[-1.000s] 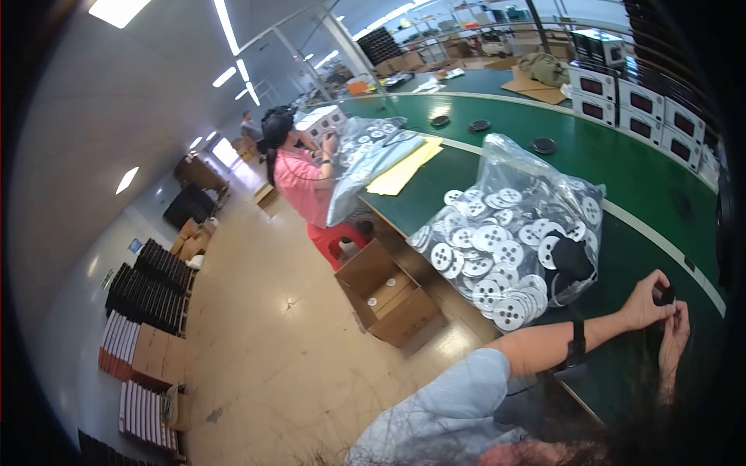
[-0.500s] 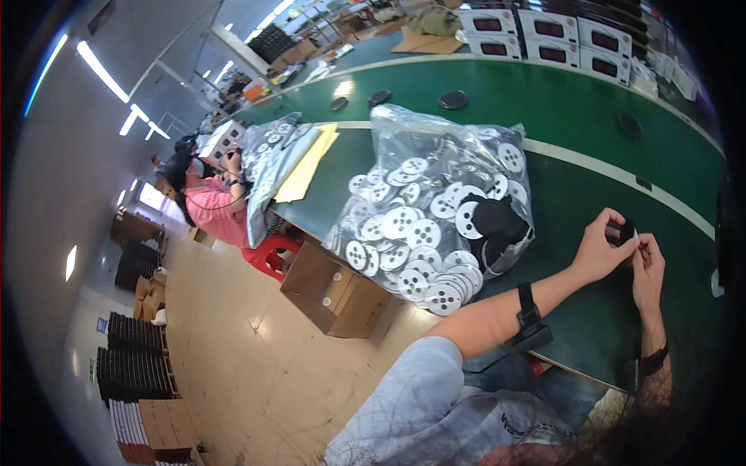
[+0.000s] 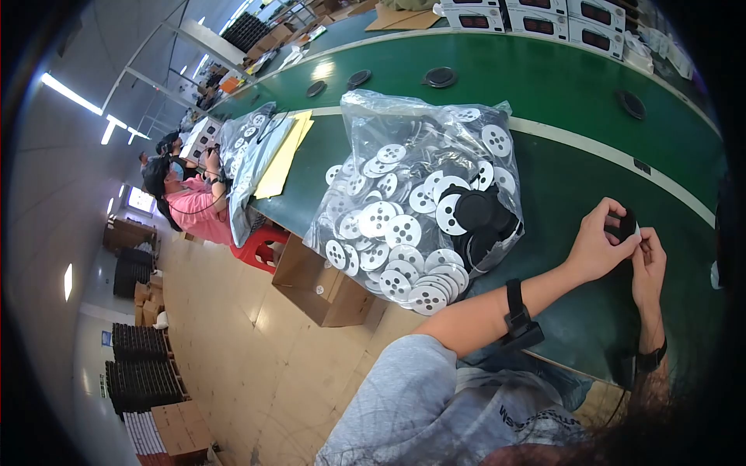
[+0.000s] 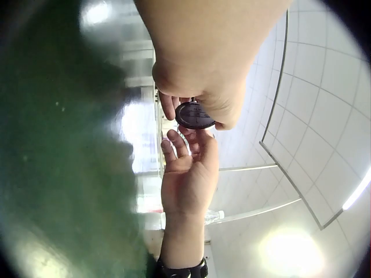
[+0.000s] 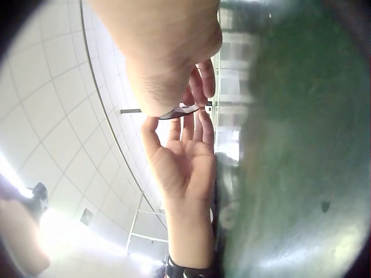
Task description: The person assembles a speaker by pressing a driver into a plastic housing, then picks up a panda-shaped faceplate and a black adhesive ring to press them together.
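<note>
My left hand [image 3: 594, 245] grips a black disc [image 4: 195, 115] by its edge, held up over the green table. From the other side, my right hand [image 3: 648, 268] pinches the rim of the same disc. Ridges or markings run across its dark face in the left wrist view. Seen nearly edge-on in the right wrist view, its other side has white and black patches. Left of my hands, a clear plastic bag [image 3: 365, 116] is full of white discs with dark holes. Several black pieces [image 3: 482, 213] lie at the bag's right side.
Black round pieces [image 3: 440, 77] are spaced along the green conveyor belt [image 3: 536, 85] beyond the bag. Yellow sheets [image 3: 284, 159] and another bag lie to the left, by a person in pink [image 3: 203, 210]. An open carton [image 3: 342, 303] stands on the floor beside the table.
The head view has swung to the right, so the bag and belt appear farther left. Both hands stay together on the disc with little change in their grip.
</note>
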`<state>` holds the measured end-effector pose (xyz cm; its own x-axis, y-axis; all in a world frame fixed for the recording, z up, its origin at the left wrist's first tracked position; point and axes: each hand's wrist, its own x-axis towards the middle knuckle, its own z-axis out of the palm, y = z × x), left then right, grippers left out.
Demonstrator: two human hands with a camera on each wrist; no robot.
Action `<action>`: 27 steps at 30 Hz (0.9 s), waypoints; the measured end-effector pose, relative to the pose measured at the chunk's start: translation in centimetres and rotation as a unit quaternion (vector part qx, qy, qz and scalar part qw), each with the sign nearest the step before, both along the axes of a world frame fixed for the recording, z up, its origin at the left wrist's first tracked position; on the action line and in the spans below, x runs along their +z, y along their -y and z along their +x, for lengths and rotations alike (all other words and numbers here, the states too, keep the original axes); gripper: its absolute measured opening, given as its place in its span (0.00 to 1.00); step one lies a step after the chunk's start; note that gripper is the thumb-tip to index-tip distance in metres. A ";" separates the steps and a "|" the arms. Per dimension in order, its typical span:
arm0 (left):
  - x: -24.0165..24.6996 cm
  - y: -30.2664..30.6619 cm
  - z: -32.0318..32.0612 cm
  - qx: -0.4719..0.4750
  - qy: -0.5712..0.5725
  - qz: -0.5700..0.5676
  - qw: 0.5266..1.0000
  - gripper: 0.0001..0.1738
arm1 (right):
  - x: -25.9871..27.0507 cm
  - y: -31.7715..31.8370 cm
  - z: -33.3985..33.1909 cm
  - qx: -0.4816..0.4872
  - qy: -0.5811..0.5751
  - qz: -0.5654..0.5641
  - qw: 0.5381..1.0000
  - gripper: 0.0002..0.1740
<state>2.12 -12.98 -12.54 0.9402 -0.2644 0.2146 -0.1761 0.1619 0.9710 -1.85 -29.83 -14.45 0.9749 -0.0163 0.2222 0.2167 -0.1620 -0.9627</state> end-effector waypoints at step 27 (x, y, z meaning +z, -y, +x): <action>-1.6 0.4 0.2 -0.028 0.010 -0.010 1.000 0.14 | 2.3 -1.1 -0.3 -0.050 0.056 -0.081 0.994 0.04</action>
